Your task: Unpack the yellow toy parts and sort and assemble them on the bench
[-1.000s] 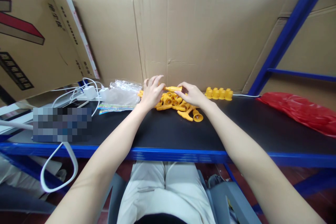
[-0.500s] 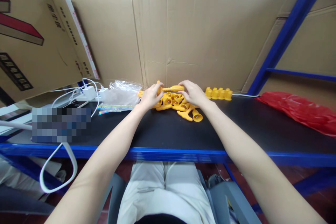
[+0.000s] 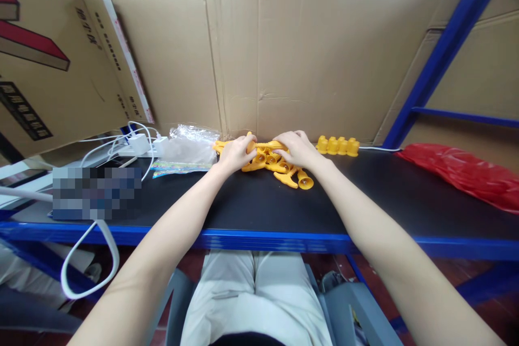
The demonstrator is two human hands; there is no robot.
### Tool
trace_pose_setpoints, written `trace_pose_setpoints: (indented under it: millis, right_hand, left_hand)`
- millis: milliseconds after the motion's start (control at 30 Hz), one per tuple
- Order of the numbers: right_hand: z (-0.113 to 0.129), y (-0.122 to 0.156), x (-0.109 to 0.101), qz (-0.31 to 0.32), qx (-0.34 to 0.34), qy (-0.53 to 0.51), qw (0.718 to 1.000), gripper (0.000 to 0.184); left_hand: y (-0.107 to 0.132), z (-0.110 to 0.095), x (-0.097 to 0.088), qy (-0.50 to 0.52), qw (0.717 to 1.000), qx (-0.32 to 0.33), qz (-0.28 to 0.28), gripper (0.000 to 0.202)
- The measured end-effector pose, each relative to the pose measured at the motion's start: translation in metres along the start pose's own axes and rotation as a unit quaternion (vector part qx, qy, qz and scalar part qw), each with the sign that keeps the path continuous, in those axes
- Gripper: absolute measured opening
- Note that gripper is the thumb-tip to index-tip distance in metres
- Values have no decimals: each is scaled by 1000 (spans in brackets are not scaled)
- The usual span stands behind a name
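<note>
Between my two hands lies a long yellow plastic piece (image 3: pixel 268 145), roughly level, just above a pile of similar parts. Fingers of my left hand (image 3: pixel 234 154) are closed round its left end. My right hand (image 3: pixel 299 148) grips the right end, and its fingers partly cover it. Below, the yellow plastic pile (image 3: pixel 263 165) shows handle-like parts and several open cups. At its front right, a bell-shaped yellow cup (image 3: pixel 305 180) lies with its mouth toward me. More yellow parts stick out left of my left hand.
Right of the pile stands a row of yellow cups (image 3: pixel 337 146), mouths down. Clear plastic bags (image 3: pixel 190 143) lie at the left, near white chargers and cables (image 3: pixel 139 143). A red plastic bag (image 3: pixel 458 170) lies far right. Cardboard (image 3: pixel 324 59) walls the back of the black tabletop (image 3: pixel 259 208).
Both hands have lowered the long yellow piece toward the pile. My left hand has shifted slightly right, and my right hand now covers more of the pile.
</note>
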State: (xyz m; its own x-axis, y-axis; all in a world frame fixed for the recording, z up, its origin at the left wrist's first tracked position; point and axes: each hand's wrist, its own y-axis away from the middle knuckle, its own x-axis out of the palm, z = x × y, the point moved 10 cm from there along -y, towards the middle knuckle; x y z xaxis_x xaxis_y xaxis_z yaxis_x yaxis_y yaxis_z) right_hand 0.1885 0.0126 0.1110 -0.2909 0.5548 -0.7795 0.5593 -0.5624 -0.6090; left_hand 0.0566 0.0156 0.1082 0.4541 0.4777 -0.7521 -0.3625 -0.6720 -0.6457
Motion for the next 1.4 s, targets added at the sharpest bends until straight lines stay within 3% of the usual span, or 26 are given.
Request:
trace_pose_setpoints:
  millis: [133, 333, 633, 1000, 1233, 1400]
  right_hand:
    - [-1, -1, 5, 5, 15, 24, 1000, 22]
    - [-1, -3, -6, -32, 9, 72, 997, 25]
    - [-4, 1, 17, 40, 28, 40, 998, 24]
    - [-7, -2, 4, -8, 41, 70, 997, 20]
    - [-5, -2, 6, -3, 23, 29, 999, 28]
    - [0, -3, 7, 9, 11, 38, 999, 24]
  left_hand:
    - [-1, 1, 4, 28, 1000, -14, 1, 29]
    - [-2, 24, 30, 154, 980, -119, 47, 26]
    - [3, 10, 15, -16, 996, -81, 45, 34]
    - [2, 7, 17, -27, 994, -86, 54, 36]
    - [2, 15, 17, -22, 995, -87, 48, 35]
    - [2, 14, 18, -28, 994, -88, 51, 37]
